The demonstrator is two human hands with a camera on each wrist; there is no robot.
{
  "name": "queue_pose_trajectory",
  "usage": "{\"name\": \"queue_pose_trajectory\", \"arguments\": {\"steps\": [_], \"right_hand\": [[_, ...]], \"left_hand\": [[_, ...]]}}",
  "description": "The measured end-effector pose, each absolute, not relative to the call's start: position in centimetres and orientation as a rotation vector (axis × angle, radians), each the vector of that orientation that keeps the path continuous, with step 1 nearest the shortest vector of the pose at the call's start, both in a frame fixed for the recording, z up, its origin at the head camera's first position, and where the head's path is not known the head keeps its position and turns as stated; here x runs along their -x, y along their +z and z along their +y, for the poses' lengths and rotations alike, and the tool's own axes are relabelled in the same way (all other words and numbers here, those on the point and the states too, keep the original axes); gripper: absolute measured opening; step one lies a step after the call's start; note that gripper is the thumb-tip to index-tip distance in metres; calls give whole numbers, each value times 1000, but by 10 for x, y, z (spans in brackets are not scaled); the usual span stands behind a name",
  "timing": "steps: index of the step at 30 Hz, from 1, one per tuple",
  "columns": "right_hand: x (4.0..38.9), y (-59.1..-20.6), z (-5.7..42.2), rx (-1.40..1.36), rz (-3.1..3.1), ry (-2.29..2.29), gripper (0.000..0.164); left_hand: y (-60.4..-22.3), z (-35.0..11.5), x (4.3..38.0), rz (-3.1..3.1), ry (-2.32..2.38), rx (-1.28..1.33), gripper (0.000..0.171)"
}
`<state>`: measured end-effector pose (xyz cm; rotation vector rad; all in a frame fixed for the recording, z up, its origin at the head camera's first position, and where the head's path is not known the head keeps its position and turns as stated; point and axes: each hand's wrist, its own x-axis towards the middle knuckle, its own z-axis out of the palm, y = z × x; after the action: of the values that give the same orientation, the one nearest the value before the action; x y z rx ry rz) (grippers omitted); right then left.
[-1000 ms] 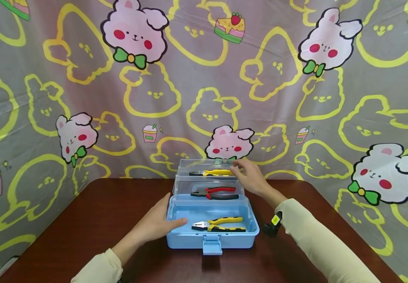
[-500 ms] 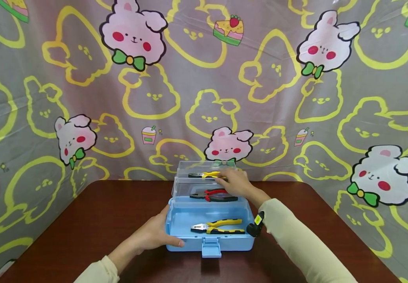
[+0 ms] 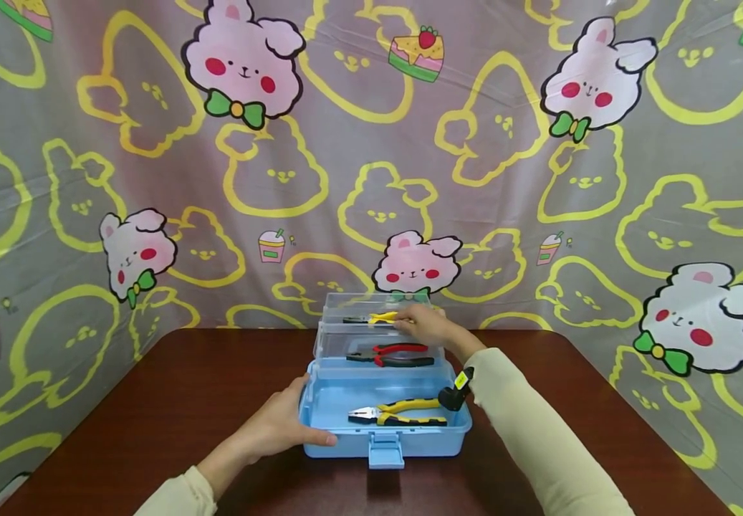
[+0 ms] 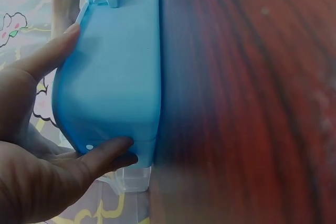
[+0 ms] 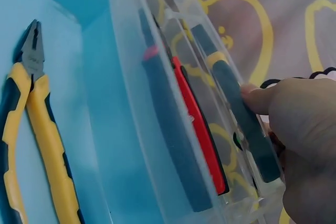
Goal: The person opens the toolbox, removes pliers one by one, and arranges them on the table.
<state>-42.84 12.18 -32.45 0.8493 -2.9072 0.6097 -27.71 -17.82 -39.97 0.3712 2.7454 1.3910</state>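
Note:
A light blue toolbox [image 3: 316,450] stands open on the table, its latch [image 3: 386,453] hanging down in front. My left hand [image 3: 281,423] grips its left front corner, thumb on the front rim; the left wrist view shows fingers bent round the side. In the upper clear tray [image 3: 345,301] lie yellow-and-black pliers [image 3: 380,317]. My right hand [image 3: 429,324] is over that tray, thumb and fingers at the pliers' handles, hiding their ends. In the right wrist view the thumb meets the handle's edge. Red-and-black pliers [image 3: 384,352] lie in the lower clear tray [image 3: 332,340].
Another pair of yellow-and-black pliers [image 3: 403,413] lies on the box's floor, jaws to the left. The dark red-brown table [image 3: 216,380] extends on both sides. A patterned curtain [image 3: 319,236] hangs close behind the trays.
My right hand has moved left from the upper tray's right end to over the pliers' handles. My left thumb has lowered onto the front rim. The toolbox has stayed in place.

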Motion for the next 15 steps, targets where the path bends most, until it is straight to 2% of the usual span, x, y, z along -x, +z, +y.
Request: {"name": "queue_pose_trajectory", "arguments": {"steps": [10,15], "right_hand": [[428,-324,123,-733,-2906,863,29],[426,-322,122,-678,-2866,1011,24]], "left_hand": [[-398,-177,275,2720,1392,-335,127],[-398,-177,274,2723,1392,-357,128]]}}
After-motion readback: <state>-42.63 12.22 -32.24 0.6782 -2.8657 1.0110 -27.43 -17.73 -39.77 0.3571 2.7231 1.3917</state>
